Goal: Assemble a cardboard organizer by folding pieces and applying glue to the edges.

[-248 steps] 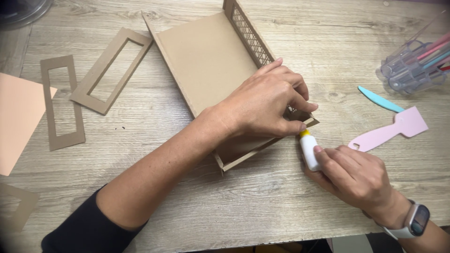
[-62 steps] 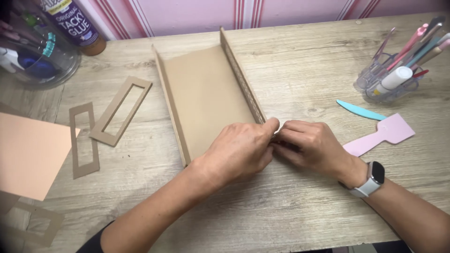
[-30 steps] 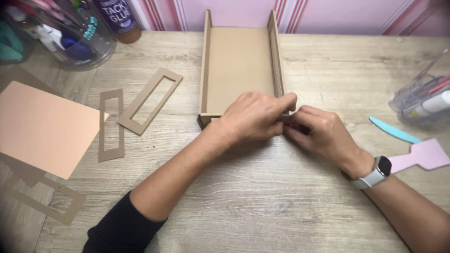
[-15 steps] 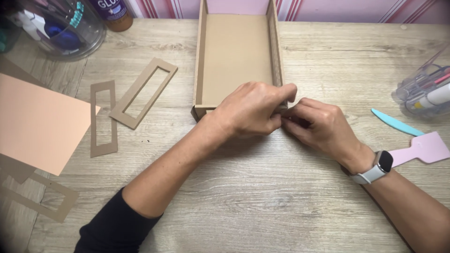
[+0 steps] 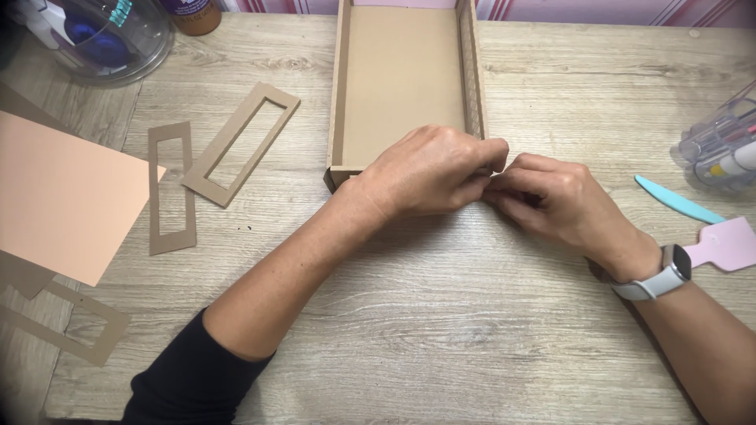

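A brown cardboard tray (image 5: 398, 79) with raised side walls lies lengthwise on the wooden table (image 5: 409, 315), its open near end toward me. My left hand (image 5: 429, 169) covers the tray's near right corner, fingers curled over the end of the right wall. My right hand (image 5: 551, 201) presses against that same corner from the right, fingertips meeting the left hand's. A watch with a pale strap (image 5: 657, 275) is on the right wrist. The corner itself is hidden under both hands.
Two cardboard frames (image 5: 240, 142) (image 5: 171, 189) lie left of the tray, beside a peach paper sheet (image 5: 59, 193) and another frame (image 5: 67, 330). A clear bowl (image 5: 102, 35) stands top left. At right are a clear pen holder (image 5: 720, 149), a teal tool (image 5: 677, 201) and a pink spatula (image 5: 728, 244).
The tray was turned from slanted to straight and now sits farther from me. The glue stick left my right hand, which joined the left hand at the tray's near right corner.
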